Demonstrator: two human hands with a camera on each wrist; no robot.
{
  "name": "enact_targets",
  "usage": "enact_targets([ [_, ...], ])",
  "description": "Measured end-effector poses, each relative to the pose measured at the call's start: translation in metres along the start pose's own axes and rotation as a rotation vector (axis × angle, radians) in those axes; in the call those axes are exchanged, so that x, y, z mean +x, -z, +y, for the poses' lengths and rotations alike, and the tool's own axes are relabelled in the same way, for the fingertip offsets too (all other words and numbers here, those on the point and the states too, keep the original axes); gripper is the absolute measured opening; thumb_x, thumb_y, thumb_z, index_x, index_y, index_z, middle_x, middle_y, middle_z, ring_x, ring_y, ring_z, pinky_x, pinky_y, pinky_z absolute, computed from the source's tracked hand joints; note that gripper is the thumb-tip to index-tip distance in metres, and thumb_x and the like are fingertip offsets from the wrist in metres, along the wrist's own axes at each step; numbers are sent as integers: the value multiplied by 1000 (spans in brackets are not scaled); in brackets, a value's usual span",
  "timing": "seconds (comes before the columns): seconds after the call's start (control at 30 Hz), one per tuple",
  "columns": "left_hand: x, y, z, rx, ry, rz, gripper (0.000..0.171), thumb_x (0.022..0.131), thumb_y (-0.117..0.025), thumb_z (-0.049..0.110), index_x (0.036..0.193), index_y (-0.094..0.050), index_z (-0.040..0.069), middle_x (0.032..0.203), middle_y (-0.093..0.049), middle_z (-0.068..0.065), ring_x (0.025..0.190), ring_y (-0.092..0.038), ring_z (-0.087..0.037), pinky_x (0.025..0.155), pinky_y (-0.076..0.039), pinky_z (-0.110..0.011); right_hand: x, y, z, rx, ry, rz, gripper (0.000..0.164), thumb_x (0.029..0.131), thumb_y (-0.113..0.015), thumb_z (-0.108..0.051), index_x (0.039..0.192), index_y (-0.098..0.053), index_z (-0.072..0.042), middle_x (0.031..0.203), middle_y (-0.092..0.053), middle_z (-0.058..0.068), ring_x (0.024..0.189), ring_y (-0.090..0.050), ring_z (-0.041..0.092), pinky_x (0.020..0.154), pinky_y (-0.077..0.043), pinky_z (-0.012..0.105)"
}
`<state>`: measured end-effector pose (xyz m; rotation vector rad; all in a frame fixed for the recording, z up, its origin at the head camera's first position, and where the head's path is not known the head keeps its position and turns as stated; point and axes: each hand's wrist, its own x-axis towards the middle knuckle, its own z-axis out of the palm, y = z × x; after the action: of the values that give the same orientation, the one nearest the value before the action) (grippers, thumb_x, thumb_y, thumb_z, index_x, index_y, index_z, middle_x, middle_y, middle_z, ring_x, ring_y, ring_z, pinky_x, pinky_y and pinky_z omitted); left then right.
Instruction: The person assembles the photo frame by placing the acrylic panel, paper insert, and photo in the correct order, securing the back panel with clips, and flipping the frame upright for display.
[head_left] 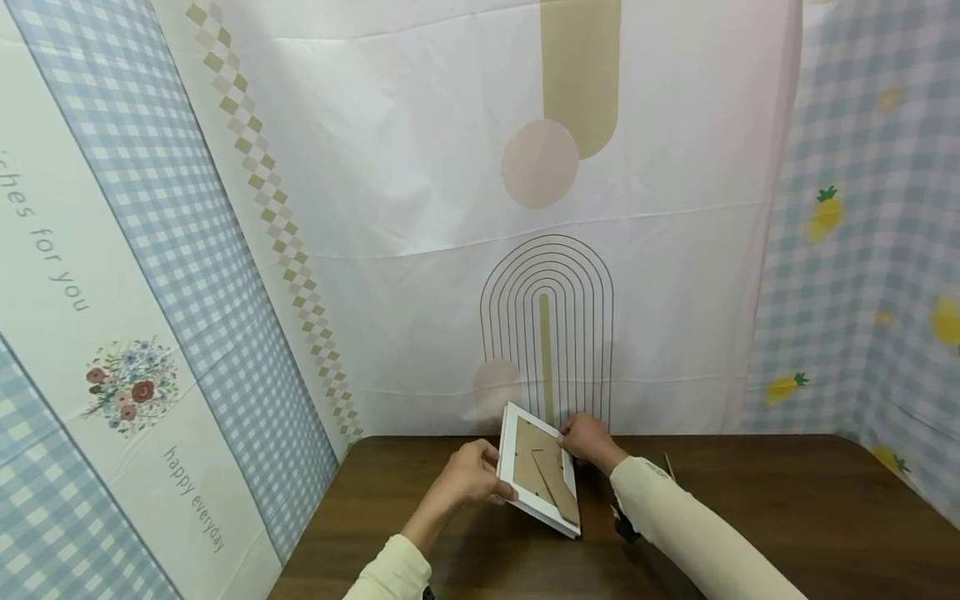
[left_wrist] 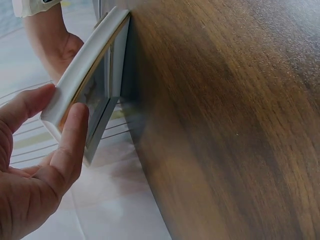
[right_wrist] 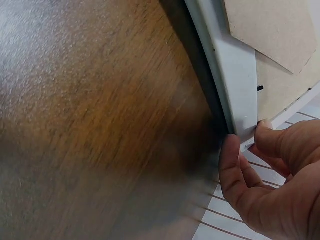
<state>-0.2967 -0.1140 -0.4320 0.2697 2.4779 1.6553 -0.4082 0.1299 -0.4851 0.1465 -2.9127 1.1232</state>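
A white picture frame [head_left: 507, 450] is tilted over the table, its brown backing board [head_left: 531, 442] and cardboard stand flap [head_left: 555, 487] facing the head camera. My left hand [head_left: 468, 475] pinches its left edge, thumb on the back side and fingers round the front. In the left wrist view the glazed front of the picture frame [left_wrist: 75, 70] shows, gripped between thumb and fingers of the left hand [left_wrist: 45, 170]. At the far right edge my right hand [head_left: 588, 439] pinches the border. The right wrist view has the right hand [right_wrist: 280, 170] holding a frame corner, near a small black tab [right_wrist: 260, 88].
The dark wooden table [head_left: 787, 500] runs back to a white patterned cloth [head_left: 405, 333]. A thin stick-like thing [head_left: 669, 467] shows behind the right forearm. Checked cloths hang at left and right.
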Motion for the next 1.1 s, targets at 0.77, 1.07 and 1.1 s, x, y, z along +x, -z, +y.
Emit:
enact_targets([
  [0.77, -4, 5, 7, -38, -97, 39, 62, 74, -90, -17, 133, -69, -15, 96, -80, -20, 79, -81, -23, 71, -76, -37, 69, -45, 56, 3, 23, -32, 15, 95, -68, -3, 94, -84, -4, 91, -75, 11, 61, -73, 18, 48, -66, 28],
  [1.07, -4, 2, 14, 0, -134, 67, 65, 72, -94, -10, 133, -71, -14, 96, -77, -17, 80, -78, -20, 71, -76, -33, 17, -22, 1, 58, 10, -21, 36, 95, -63, 2, 125, -78, 12, 125, -75, 34, 72, -79, 28, 56, -71, 32],
  [1.1, -4, 2, 15, 6, -141, 72, 65, 72, -95, -9, 133, -72, -14, 95, -77, -16, 80, -78, -20, 71, -76, -32, 8, -18, -8, 66, -1, -14, 38, 95, -62, 3, 129, -76, 14, 128, -74, 36, 75, -80, 29, 59, -73, 34],
])
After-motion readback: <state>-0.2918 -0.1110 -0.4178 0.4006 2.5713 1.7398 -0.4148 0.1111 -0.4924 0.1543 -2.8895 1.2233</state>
